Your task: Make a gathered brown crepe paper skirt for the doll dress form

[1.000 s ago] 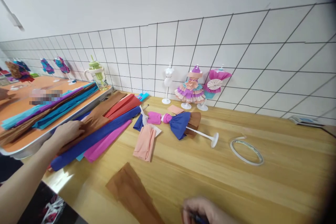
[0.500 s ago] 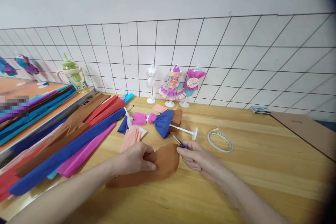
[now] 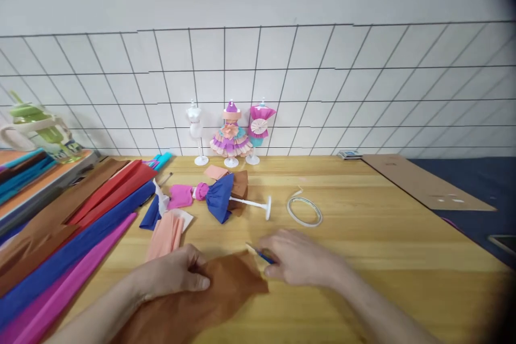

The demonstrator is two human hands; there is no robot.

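My left hand (image 3: 173,273) pinches the upper edge of a brown crepe paper sheet (image 3: 209,301) that lies on the wooden table (image 3: 382,258) near the front. My right hand (image 3: 300,259) is closed around small blue-handled scissors (image 3: 260,253), whose blades point left toward the sheet's top corner. Just behind lies a toppled mannequin stand (image 3: 226,200) dressed in blue, pink and brown paper, beside a peach paper piece (image 3: 165,236).
Long crepe rolls (image 3: 72,236) in brown, red, blue and magenta lie at the left. A tape ring (image 3: 304,210) sits right of the toppled stand. Three small mannequins (image 3: 230,134) stand by the tiled wall. A cardboard sheet (image 3: 419,183) lies at the right, a green cup (image 3: 38,129) far left.
The view has swung right. My left hand left the paper rolls and took the brown sheet; both hands with sheet and scissors have since come nearer the table's front edge.
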